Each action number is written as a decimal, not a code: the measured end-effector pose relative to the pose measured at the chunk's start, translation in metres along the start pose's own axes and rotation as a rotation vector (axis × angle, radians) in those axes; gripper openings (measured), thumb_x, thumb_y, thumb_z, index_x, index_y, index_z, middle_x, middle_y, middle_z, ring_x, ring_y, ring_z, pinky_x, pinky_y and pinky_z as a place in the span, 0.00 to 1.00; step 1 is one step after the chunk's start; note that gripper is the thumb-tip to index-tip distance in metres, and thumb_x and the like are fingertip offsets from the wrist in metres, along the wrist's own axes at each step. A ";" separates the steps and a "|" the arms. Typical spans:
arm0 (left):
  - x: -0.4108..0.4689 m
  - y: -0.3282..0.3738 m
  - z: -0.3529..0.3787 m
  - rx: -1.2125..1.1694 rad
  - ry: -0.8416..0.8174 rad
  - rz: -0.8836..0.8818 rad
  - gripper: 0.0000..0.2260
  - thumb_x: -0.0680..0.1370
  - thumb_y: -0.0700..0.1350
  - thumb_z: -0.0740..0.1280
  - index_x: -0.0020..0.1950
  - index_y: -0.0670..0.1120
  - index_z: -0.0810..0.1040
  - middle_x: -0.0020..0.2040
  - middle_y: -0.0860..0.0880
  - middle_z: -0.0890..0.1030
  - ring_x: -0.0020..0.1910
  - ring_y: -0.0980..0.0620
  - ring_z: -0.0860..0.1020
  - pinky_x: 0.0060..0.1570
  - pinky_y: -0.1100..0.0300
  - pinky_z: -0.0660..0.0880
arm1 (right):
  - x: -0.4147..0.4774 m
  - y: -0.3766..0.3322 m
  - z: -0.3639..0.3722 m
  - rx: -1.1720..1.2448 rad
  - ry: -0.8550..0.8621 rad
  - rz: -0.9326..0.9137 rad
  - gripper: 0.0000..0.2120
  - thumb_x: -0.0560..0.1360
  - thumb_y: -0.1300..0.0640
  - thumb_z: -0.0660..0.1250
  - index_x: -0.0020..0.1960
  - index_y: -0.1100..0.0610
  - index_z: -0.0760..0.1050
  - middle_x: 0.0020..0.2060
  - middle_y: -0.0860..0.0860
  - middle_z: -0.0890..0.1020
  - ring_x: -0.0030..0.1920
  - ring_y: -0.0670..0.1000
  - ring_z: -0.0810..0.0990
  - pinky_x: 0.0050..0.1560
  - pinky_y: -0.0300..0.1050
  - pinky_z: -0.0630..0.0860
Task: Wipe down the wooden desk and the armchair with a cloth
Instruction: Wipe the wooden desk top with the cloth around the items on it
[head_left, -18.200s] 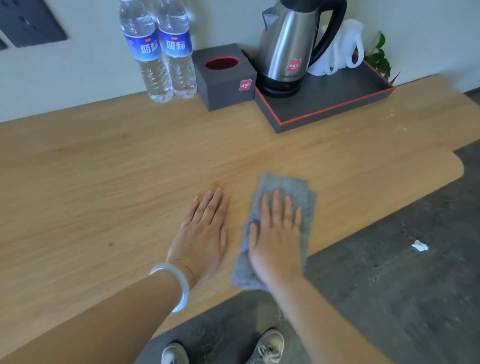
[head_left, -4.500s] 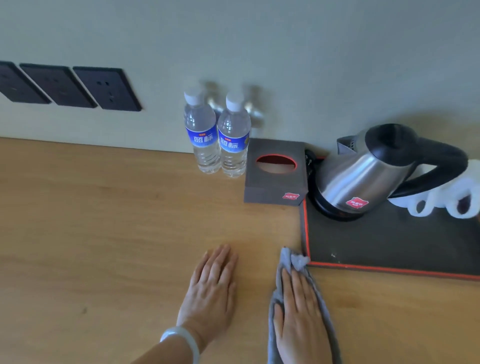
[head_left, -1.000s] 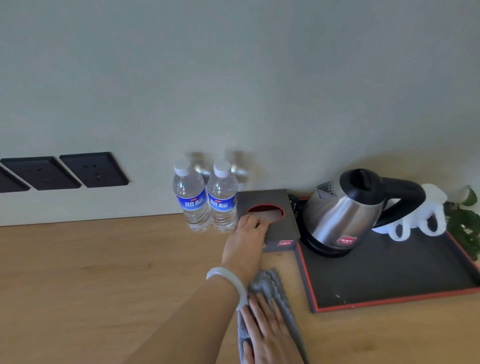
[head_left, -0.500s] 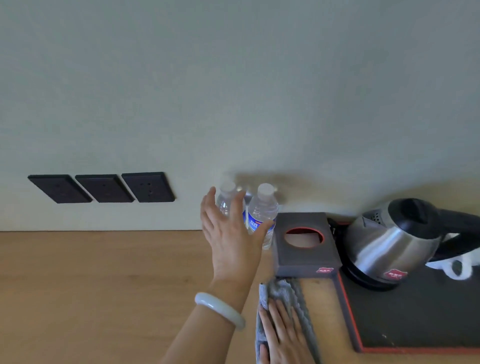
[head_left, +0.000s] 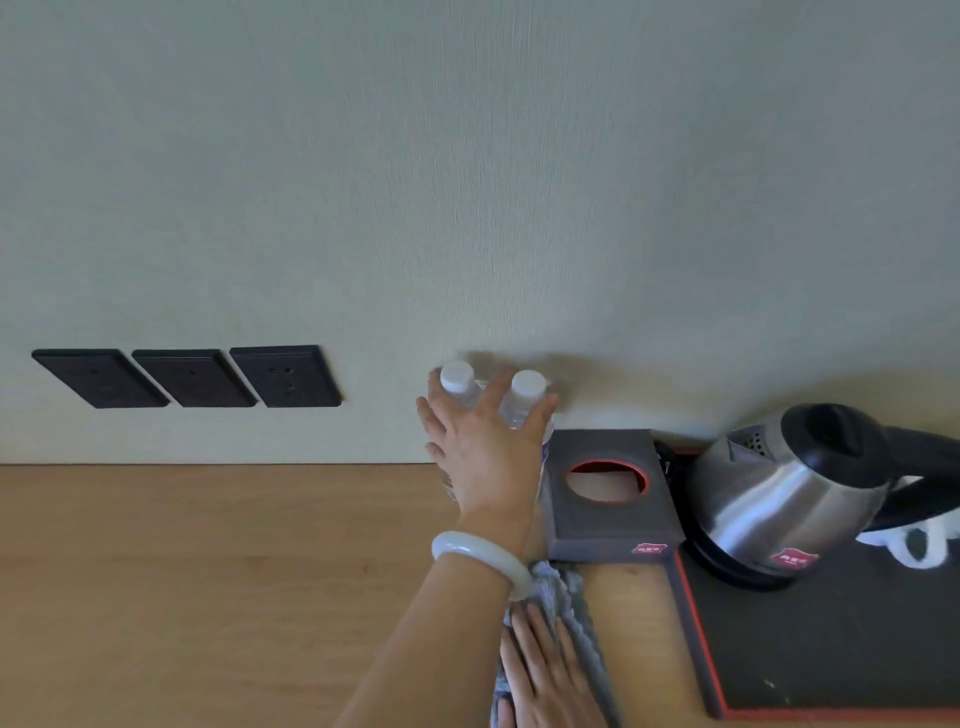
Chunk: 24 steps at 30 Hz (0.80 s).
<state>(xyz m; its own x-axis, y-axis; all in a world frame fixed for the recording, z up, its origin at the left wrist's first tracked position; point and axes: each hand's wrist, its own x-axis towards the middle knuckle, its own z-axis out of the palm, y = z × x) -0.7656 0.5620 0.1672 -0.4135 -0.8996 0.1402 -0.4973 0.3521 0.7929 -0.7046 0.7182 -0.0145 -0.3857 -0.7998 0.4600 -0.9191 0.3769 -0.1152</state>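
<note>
The wooden desk (head_left: 182, 571) runs along the wall. My left hand (head_left: 483, 447), with a pale bangle at the wrist, is wrapped around two clear water bottles (head_left: 522, 397) standing at the wall; their white caps show between my fingers. My right hand (head_left: 545, 675) lies flat on the grey cloth (head_left: 576, 613), pressing it onto the desk just in front of a dark tissue box. The cloth's lower part runs out of view. The armchair is not in view.
A dark tissue box (head_left: 608, 499) stands right of the bottles. A steel kettle (head_left: 789, 493) and white cups (head_left: 919, 540) sit on a black red-edged tray (head_left: 831, 649). Three dark wall sockets (head_left: 192, 376) are at the left.
My left hand has gone from the tissue box to the bottles and closed around both. My right hand stays on the cloth. The view has tilted up toward the wall.
</note>
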 end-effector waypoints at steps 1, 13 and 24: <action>0.000 0.000 0.000 -0.017 0.013 0.020 0.22 0.71 0.64 0.70 0.61 0.56 0.79 0.74 0.45 0.58 0.75 0.41 0.53 0.71 0.41 0.59 | 0.003 -0.005 0.002 -0.003 0.002 -0.011 0.28 0.61 0.47 0.59 0.57 0.55 0.81 0.65 0.54 0.77 0.75 0.51 0.57 0.69 0.51 0.58; 0.004 -0.029 -0.027 -0.232 0.141 0.065 0.14 0.72 0.50 0.75 0.55 0.47 0.83 0.68 0.44 0.67 0.68 0.44 0.67 0.65 0.48 0.67 | 0.022 -0.027 0.016 0.087 -0.130 0.165 0.28 0.60 0.47 0.61 0.55 0.57 0.84 0.59 0.55 0.82 0.64 0.53 0.72 0.68 0.51 0.59; 0.013 -0.080 -0.106 -0.256 0.317 -0.053 0.16 0.68 0.57 0.75 0.49 0.48 0.83 0.60 0.47 0.72 0.57 0.48 0.74 0.57 0.55 0.70 | 0.069 -0.043 0.017 0.099 -0.357 0.411 0.32 0.69 0.49 0.57 0.68 0.63 0.73 0.69 0.62 0.72 0.71 0.61 0.69 0.70 0.56 0.58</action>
<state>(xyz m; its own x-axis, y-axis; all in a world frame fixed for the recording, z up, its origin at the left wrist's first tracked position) -0.6501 0.4946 0.1681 -0.1173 -0.9639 0.2390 -0.2895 0.2634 0.9202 -0.6932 0.6389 0.0074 -0.7023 -0.7110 0.0346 -0.6834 0.6598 -0.3125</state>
